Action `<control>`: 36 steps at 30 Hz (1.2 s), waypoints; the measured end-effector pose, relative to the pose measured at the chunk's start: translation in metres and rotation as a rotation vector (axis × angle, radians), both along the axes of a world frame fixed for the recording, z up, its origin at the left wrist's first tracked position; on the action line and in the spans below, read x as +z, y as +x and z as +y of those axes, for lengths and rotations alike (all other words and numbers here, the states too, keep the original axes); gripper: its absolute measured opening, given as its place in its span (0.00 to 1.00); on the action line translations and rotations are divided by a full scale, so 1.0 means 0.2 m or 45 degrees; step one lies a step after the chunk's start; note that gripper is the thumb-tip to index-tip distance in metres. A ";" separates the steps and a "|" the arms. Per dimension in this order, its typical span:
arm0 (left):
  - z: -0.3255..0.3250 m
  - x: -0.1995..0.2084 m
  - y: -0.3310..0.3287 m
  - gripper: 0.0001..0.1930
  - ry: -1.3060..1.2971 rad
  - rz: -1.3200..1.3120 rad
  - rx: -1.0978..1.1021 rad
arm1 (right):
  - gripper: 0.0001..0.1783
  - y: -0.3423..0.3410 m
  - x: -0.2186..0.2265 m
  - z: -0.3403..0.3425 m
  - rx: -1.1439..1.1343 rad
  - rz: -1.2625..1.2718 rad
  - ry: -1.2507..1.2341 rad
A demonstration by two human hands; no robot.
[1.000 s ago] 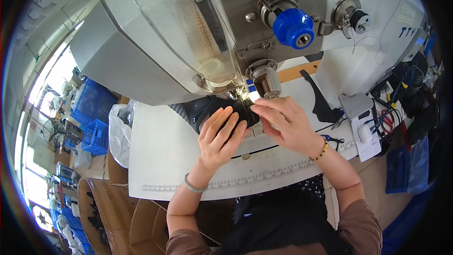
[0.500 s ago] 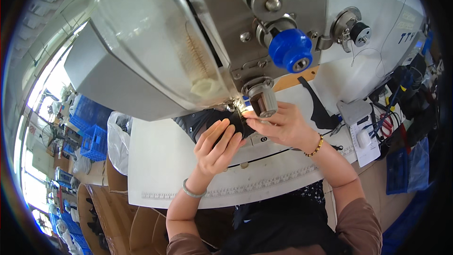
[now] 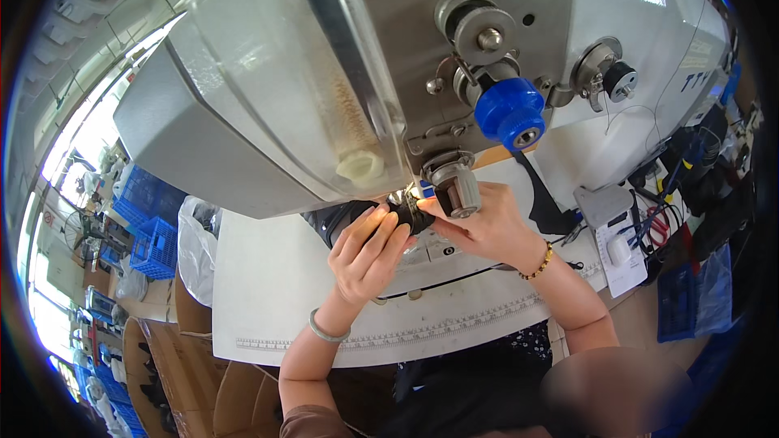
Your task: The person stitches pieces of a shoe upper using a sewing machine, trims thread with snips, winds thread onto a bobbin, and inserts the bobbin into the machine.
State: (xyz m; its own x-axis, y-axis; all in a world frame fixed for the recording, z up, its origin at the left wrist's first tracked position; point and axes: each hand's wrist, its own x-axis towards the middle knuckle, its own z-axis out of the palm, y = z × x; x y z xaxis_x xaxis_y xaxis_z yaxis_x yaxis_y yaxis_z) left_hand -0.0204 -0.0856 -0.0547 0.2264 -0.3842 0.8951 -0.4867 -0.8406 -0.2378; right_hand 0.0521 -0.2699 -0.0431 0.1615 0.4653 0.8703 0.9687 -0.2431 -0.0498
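Note:
A black fabric piece [image 3: 329, 221] is bunched under the head of a grey and white sewing machine [image 3: 454, 53], by the lit needle area [image 3: 403, 197]. My left hand [image 3: 365, 255] grips the fabric from the near left, its bent fingers over the material and its thumb mostly out of sight. From the right, my right hand [image 3: 491, 229] pinches the fabric's edge close to the needle, thumb and forefinger together. A metal thread-guide part [image 3: 464, 195] hangs just above the right fingertips and hides a little of them. Where exactly the needle meets the fabric is too small to tell.
The white table [image 3: 276, 292] has a printed ruler strip [image 3: 406, 328] along its near edge. A dark strap-like piece [image 3: 548, 203] lies right of the machine, near a white control box [image 3: 621, 255] and cables. Blue crates [image 3: 154, 247] and cardboard boxes [image 3: 178, 365] stand at left.
The whole view has shifted slightly, with the machine lower in the picture. My right fingers have drawn in more tightly, and both hands have stayed close together at the fabric.

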 end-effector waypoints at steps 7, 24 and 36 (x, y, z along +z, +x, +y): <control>0.00 0.00 0.00 0.15 -0.002 0.041 -0.005 | 0.11 -0.02 0.00 -0.01 0.056 0.033 0.075; 0.00 -0.02 0.05 0.14 -0.051 -0.070 0.023 | 0.08 -0.01 -0.01 0.05 0.044 0.246 0.156; 0.07 0.01 0.01 0.16 0.029 0.152 0.079 | 0.07 -0.02 -0.01 0.04 0.133 0.449 0.197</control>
